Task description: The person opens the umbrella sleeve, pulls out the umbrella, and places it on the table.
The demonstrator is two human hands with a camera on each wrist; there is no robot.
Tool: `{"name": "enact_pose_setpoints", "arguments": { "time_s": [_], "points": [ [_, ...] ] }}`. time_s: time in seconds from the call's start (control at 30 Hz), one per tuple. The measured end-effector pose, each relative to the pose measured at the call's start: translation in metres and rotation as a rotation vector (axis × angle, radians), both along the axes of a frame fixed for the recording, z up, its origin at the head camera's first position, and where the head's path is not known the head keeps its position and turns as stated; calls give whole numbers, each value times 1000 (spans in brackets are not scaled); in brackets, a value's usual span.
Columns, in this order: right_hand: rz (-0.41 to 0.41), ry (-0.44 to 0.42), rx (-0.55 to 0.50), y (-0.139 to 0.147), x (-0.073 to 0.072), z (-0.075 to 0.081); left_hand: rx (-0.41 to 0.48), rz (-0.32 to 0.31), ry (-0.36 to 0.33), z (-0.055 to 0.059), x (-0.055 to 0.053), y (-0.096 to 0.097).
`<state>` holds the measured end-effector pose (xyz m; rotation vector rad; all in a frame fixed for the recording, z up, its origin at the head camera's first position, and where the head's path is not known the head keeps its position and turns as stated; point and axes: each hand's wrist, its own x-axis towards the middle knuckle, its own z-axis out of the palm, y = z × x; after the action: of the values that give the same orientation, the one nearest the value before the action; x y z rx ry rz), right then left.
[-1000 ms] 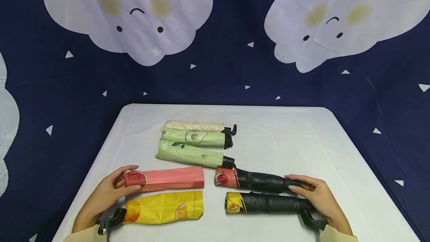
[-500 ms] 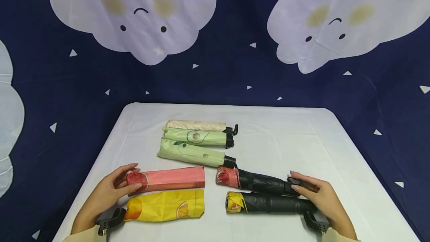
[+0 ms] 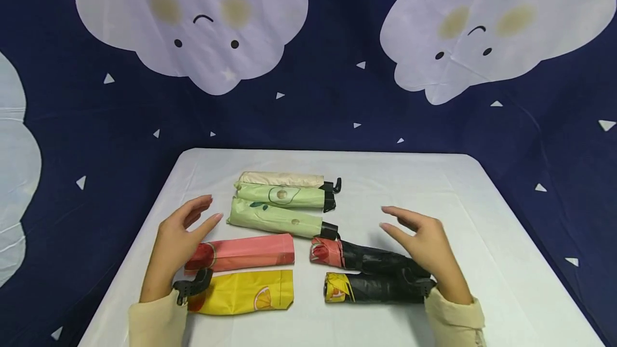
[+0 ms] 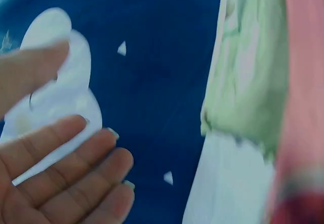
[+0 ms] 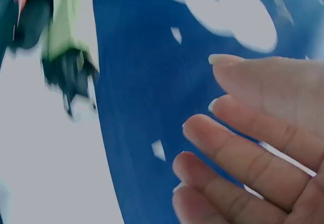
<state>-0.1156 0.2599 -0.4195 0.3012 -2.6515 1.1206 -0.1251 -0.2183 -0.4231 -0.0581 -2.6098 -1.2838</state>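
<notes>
My left hand (image 3: 182, 237) is empty, thumb and fingers spread, held over the left end of a pink watermelon-print umbrella sleeve (image 3: 253, 253). A yellow orange-print sleeve (image 3: 241, 293) lies just below it, partly hidden by the wrist camera. My right hand (image 3: 424, 237), also empty with fingers apart, hovers by the handle end of a folded black umbrella with pink showing (image 3: 328, 253). Another folded black umbrella with yellow showing (image 3: 337, 288) lies nearer me, its handle end behind my wrist. In the wrist views, the left palm (image 4: 55, 183) and right fingers (image 5: 243, 158) hold nothing.
Three sleeved umbrellas lie side by side farther back: a cream one (image 3: 281, 179), an avocado-print green one (image 3: 284, 196) and a light green one (image 3: 275, 218). They rest on the white tabletop (image 3: 409, 181), before a dark blue cloud-print cloth (image 3: 328, 106).
Both hands have let go, the left of the pink sleeve, the right of the pink-and-black umbrella's handle. They have risen toward the back and inward over the table.
</notes>
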Motion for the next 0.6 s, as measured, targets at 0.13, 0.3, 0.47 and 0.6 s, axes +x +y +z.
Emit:
{"name": "enact_pose_setpoints", "arguments": {
  "time_s": [0.13, 0.3, 0.47, 0.6],
  "points": [
    [103, -38, -46, -40, -22, -13, -9, -21, -28, -3, -22, 20],
    [136, -141, -51, -71, -41, -42, -10, -10, -147, -17, -42, 34],
    [116, -233, 2, -80, -46, -63, -44, 22, -193, -30, -49, 43],
    [140, -245, 59, -79, -48, -71, -69, 50, -214, -38, -52, 48]
  ]
}}
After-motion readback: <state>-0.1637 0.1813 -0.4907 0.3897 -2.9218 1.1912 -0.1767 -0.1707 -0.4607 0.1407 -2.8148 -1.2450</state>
